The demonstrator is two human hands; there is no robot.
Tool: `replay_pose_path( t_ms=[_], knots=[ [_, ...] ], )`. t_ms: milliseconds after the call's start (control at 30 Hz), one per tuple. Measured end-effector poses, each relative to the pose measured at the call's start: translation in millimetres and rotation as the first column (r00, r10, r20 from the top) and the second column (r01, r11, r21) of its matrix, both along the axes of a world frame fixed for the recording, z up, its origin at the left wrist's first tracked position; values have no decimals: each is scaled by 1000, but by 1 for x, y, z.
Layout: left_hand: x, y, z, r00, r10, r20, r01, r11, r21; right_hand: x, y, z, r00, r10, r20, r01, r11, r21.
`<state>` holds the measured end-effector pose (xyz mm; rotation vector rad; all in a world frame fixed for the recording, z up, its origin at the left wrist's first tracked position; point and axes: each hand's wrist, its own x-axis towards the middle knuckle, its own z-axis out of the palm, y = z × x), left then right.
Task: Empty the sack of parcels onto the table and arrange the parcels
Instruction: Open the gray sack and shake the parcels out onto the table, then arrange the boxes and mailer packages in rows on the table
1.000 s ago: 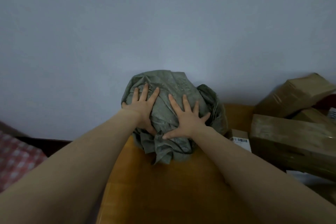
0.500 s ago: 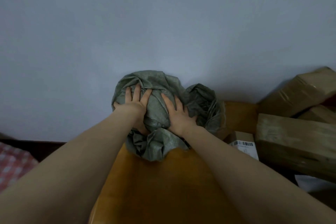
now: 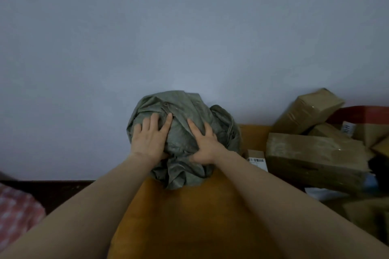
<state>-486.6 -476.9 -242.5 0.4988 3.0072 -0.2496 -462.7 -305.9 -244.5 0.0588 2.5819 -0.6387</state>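
Sack (image 3: 185,132): crumpled grey-green bundle, being pressed down at the far end of the table (image 3: 189,216), against the wall
Left hand (image 3: 148,137): being laid flat on it, fingers spread
Right hand (image 3: 205,143): same, fingers splayed
Parcels (image 3: 315,153): being left piled on the right

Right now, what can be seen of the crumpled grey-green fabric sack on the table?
The grey-green woven-looking sack is bunched into a rounded, heavily creased heap at the far end of the orange-brown wooden table, against the pale wall. Loose folds spill toward the camera. The left hand and right hand press flat on it, fingers spread. It looks slack; its opening and contents are hidden. Brown cardboard parcels lie to its right.
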Motion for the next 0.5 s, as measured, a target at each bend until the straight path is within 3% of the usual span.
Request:
replay_pose_path(
  t_ms=[167,500],
  knots=[
    [33,5,35,992,67,110,-90,972,215,46,17,33,994,-47,-101,51,998,44],
    [143,76,96,998,-58,33,44,944,328,149,56,108,968,-145,-204,192,953,234]
  ],
)
